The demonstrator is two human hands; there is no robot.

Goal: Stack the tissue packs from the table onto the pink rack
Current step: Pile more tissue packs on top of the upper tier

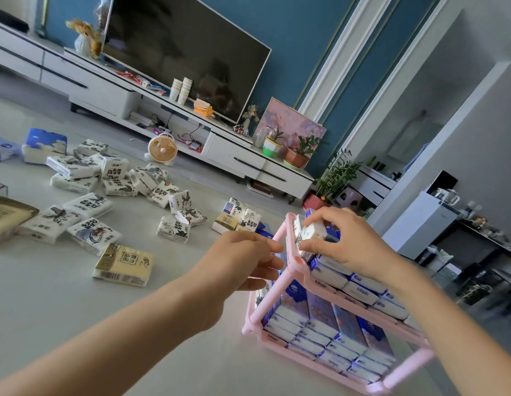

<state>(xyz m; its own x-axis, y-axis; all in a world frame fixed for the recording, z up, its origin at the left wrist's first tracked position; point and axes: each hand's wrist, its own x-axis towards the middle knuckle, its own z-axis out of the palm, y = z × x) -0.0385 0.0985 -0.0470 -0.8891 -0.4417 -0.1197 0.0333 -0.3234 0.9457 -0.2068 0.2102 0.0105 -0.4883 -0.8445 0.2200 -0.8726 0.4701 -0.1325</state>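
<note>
Fingers point(322, 216) of right hand point(352, 242) curled round soft white printed tissue pack point(312, 234) atop pink tubular rack point(266, 303), left hand point(242, 261) loosely curled, empty, beside corner post, glossy rectangular packs point(87, 207) scattered on pale table point(191, 295)

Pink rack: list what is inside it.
Both tiers of the rack hold blue-and-white packs. The right hand grips a white pack at the top tier's far corner. The hand and upper packs cover whatever lies beneath them.
</note>
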